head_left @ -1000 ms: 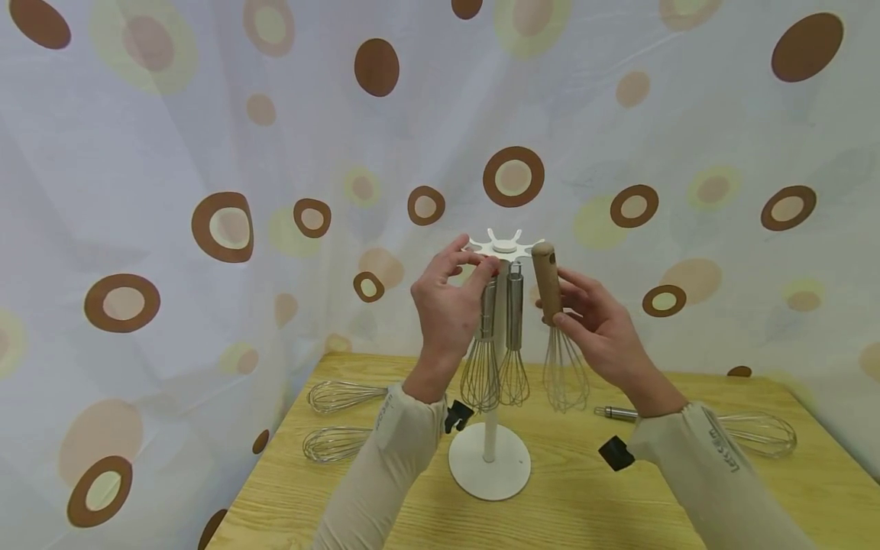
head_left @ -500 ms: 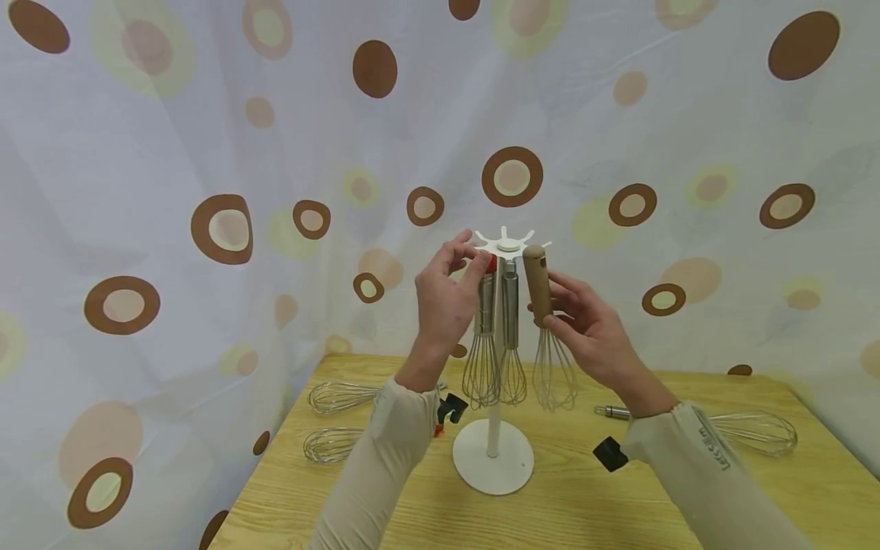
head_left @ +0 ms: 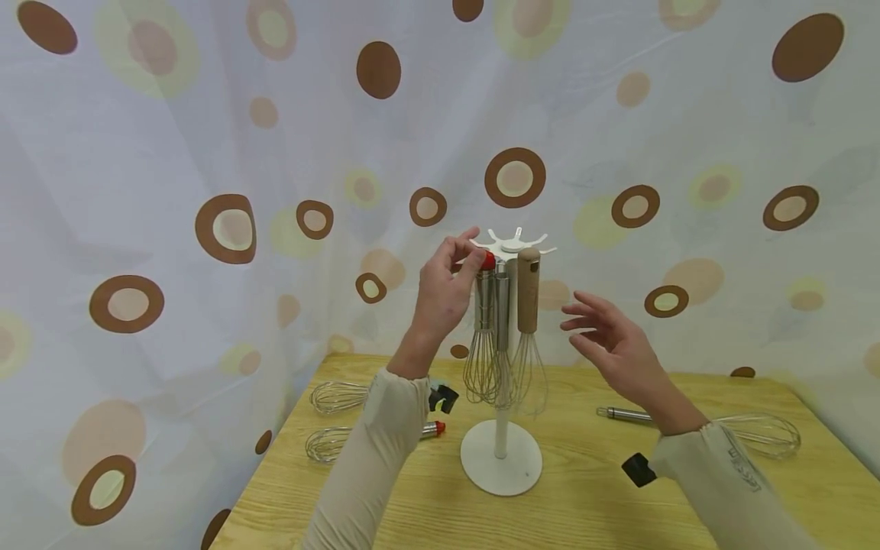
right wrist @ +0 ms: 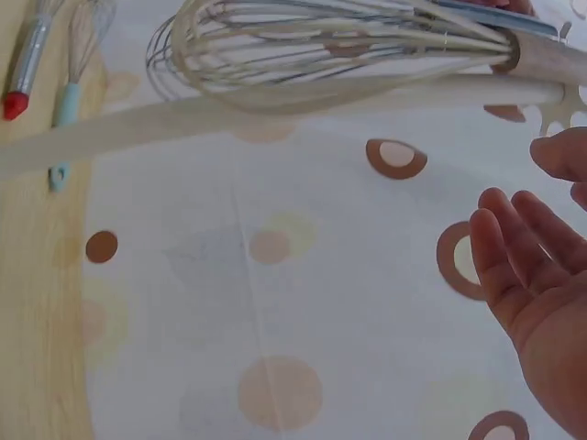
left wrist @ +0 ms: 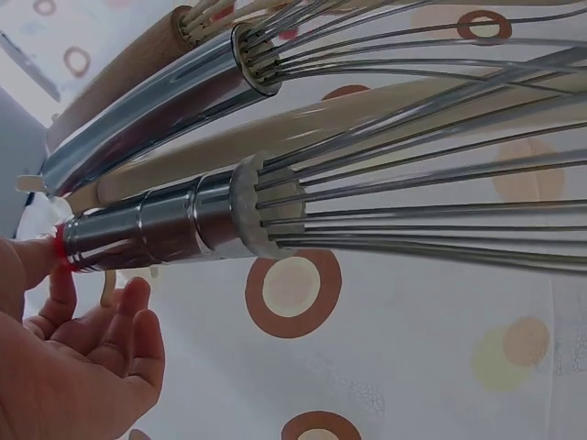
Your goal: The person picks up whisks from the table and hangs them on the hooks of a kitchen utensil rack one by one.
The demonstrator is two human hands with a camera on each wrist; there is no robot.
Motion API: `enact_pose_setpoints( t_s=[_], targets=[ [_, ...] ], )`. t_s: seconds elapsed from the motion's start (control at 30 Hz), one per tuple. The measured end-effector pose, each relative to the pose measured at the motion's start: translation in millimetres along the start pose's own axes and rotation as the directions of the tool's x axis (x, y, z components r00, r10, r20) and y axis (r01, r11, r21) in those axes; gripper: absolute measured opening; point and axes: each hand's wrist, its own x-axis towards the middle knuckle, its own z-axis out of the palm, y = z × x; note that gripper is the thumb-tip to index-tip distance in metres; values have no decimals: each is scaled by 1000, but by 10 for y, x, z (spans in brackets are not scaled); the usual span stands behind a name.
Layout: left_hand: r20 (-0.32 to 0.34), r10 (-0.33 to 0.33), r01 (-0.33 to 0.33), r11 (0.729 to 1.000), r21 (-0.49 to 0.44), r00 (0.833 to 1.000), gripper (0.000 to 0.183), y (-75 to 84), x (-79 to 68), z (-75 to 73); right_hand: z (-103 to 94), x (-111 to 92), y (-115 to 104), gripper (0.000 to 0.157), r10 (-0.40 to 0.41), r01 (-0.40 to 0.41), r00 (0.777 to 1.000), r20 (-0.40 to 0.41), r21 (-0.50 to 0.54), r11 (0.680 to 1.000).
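A white rack (head_left: 514, 246) with radiating hooks holds three whisks by their handle ends. My left hand (head_left: 443, 286) pinches the red tip of the left steel whisk (head_left: 484, 302); the left wrist view shows thumb and finger at that red end (left wrist: 64, 246). Beside it hangs a slim steel whisk (head_left: 503, 305), and on the right a whisk with a wooden handle (head_left: 528, 294). To the right of the wooden handle, apart from it, my right hand (head_left: 622, 347) holds nothing, its fingers extended. The right wrist view also shows this hand (right wrist: 550, 302) away from the wires.
The rack's round base (head_left: 500, 477) stands on the wooden table (head_left: 571, 504). At left lie a whisk (head_left: 338, 397) and a red-tipped whisk (head_left: 328, 444), partly behind my left sleeve. Another whisk (head_left: 759, 435) lies at right behind the right sleeve. A dotted curtain (head_left: 309, 137) hangs behind.
My right hand has let go of the wooden-handled whisk and drawn back to the right. That whisk now hangs from the rack, whose hooks have turned. The left hand stays at the red tip.
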Motion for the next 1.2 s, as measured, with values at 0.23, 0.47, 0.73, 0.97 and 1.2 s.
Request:
enact_pose_setpoints(
  t_s=[0.23, 0.47, 0.73, 0.97, 1.2],
  targets=[
    [52, -32, 36, 996, -81, 998, 17, -18, 53, -9, -282, -263, 368, 51, 132, -107, 988, 81, -259, 960],
    [101, -2, 22, 980, -197, 995, 14, -87, 81, -15, -524, -549, 742, 43, 301, -207, 937, 178, -413, 887],
    [47, -42, 51, 977, -209, 998, 11, -50, 70, 32, -736, -992, 1239, 38, 458, -279, 843, 282, -499, 821],
    [-80, -33, 23, 993, -114, 996, 15, 44, 13, 0, -768, -1258, 1479, 38, 507, -286, 820, 264, -578, 764],
    [-124, 83, -87, 996, -30, 989, 21, 137, -100, -10, -779, -1341, 1658, 37, 509, -274, 815, 276, -591, 759]
  ],
)
